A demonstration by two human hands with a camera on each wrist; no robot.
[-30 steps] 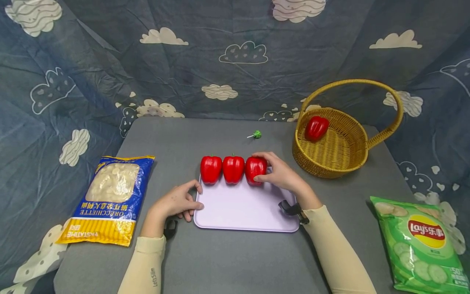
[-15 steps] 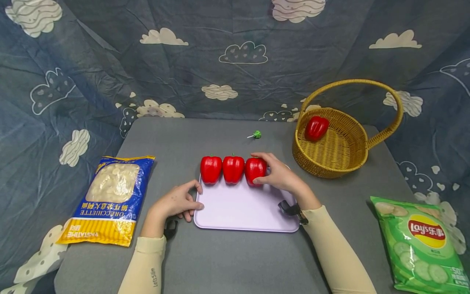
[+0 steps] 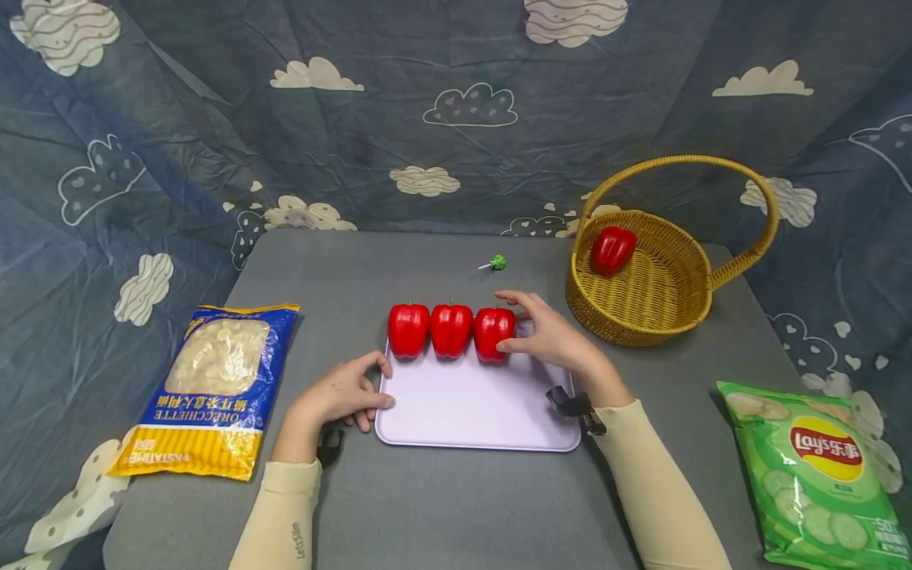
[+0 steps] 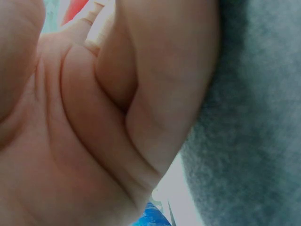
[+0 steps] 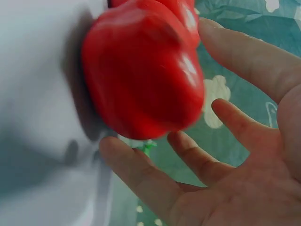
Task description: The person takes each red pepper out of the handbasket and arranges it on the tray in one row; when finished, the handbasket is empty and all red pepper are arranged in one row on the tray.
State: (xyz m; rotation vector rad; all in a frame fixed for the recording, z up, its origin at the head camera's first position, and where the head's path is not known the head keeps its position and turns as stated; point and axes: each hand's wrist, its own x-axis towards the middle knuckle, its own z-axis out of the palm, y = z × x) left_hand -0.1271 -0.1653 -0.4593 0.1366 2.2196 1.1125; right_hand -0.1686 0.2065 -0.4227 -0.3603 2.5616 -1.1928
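Observation:
Three red bell peppers, the left one (image 3: 408, 331), the middle one (image 3: 451, 331) and the right one (image 3: 494, 334), stand in a row along the far edge of a pale lilac tray (image 3: 477, 419). My right hand (image 3: 552, 336) is spread around the right pepper, its thumb overlapping the pepper's front in the head view. In the right wrist view, the right hand's fingers are parted, with gaps to the pepper (image 5: 141, 70). My left hand (image 3: 342, 392) holds the tray's left rim with thumb and index finger, the other fingers curled beside it. Its palm (image 4: 70, 141) fills the left wrist view.
A wicker basket (image 3: 627, 328) with a tall handle stands at the back right, another red bell pepper (image 3: 613, 250) inside. Behind the tray lies a green lollipop (image 3: 497, 262). An orecchiette pasta bag (image 3: 214, 380) lies left, a green Lay's chip bag (image 3: 812, 475) right.
My right hand's fingers have loosened from the right pepper and shifted slightly right. The pepper stays in the row. My left hand keeps its place at the tray.

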